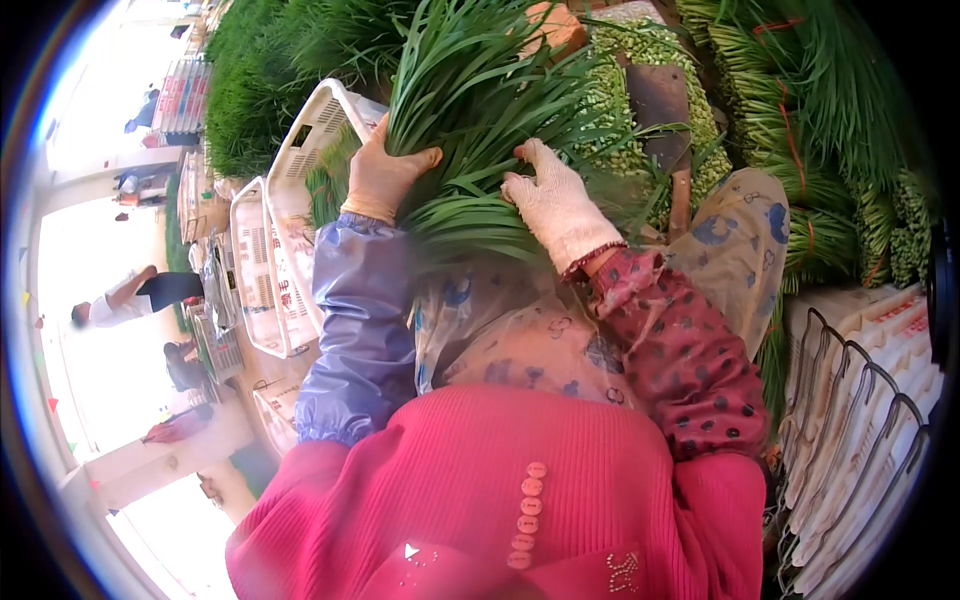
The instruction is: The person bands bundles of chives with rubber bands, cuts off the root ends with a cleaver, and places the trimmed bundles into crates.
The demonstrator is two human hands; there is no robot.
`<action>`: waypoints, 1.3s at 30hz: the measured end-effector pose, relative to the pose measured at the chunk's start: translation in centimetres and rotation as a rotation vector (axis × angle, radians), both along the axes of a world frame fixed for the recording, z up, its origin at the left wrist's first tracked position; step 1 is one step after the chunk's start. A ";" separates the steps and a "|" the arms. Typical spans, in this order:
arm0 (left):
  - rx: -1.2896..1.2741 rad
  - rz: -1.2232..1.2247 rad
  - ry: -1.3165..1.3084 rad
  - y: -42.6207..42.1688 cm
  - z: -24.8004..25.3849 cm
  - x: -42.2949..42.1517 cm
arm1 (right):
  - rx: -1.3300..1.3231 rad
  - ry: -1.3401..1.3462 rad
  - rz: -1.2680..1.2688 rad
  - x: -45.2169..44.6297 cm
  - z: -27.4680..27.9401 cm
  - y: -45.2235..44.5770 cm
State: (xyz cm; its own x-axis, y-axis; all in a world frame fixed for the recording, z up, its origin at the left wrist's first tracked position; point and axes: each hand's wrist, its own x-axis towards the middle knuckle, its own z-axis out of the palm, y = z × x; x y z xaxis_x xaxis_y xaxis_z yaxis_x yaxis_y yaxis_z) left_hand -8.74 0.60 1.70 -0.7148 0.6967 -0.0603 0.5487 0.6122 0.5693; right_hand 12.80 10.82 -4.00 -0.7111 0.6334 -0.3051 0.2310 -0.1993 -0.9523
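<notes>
A large loose bunch of garlic chives (470,110), long flat green leaves, lies over my lap. My left hand (383,178), in a thin tan glove, grips its left side with the thumb across the leaves; the other fingers are hidden behind them. On the right side, my right hand (558,200) in a white knit glove curls around the leaves, its fingertips partly buried. Just beyond that hand a cleaver (658,115) with a wooden handle rests on a pile of short cut stalk ends (615,60). An orange-brown block (555,30) sits beside the pile.
White plastic baskets (262,265) stand at my left, more greens (270,90) behind them. Red-banded bundles (800,130) are stacked at the right. White bags (850,400) with dark wire loops hang at the lower right. Another person (135,298) is farther off to the left.
</notes>
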 end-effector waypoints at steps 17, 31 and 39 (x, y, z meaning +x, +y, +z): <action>0.056 -0.011 0.175 0.3 1.3 5.8 | 0.703 -0.001 0.123 1.3 1.2 1.9; 0.053 -0.005 0.195 0.2 1.3 6.3 | 0.205 0.143 0.085 -0.1 -0.8 1.0; 0.032 0.002 0.195 0.4 1.2 6.6 | 0.327 0.007 0.265 -0.6 -0.4 1.6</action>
